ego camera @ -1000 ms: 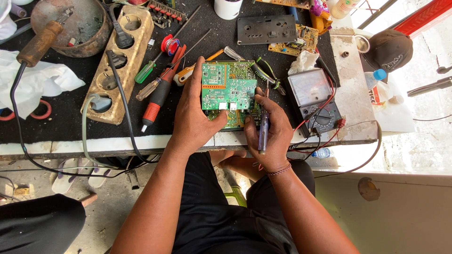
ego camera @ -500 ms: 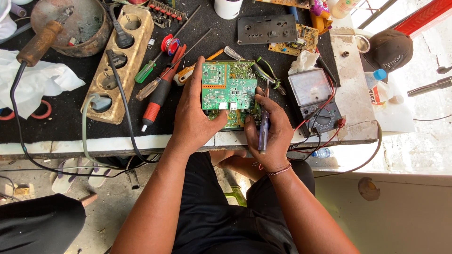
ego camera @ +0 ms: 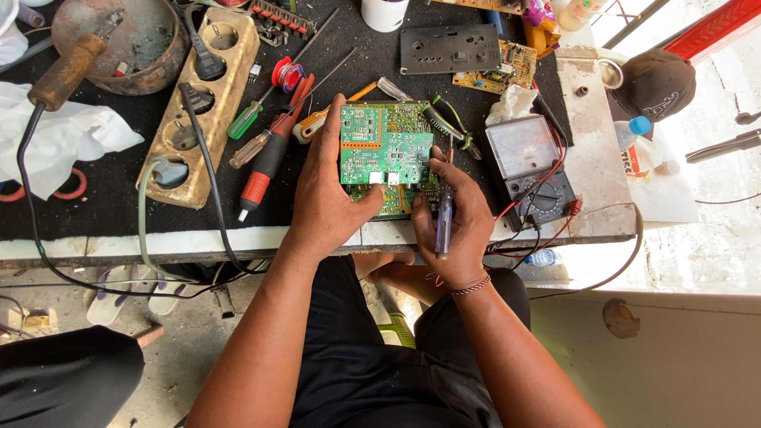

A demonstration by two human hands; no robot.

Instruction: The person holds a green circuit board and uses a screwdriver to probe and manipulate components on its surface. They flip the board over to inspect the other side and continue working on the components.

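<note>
A green circuit board stands tilted up at the near edge of the dark workbench. My left hand grips its left side, fingers behind and thumb under the lower edge. My right hand holds a screwdriver with a clear purple handle, its tip pointing up by the board's right edge, fingers touching that edge. A second green board shows under the first.
A multimeter with red and black leads lies right of my right hand. Several screwdrivers, a wooden socket strip, a soldering iron with a wooden handle, white cloth and a black panel lie on the bench.
</note>
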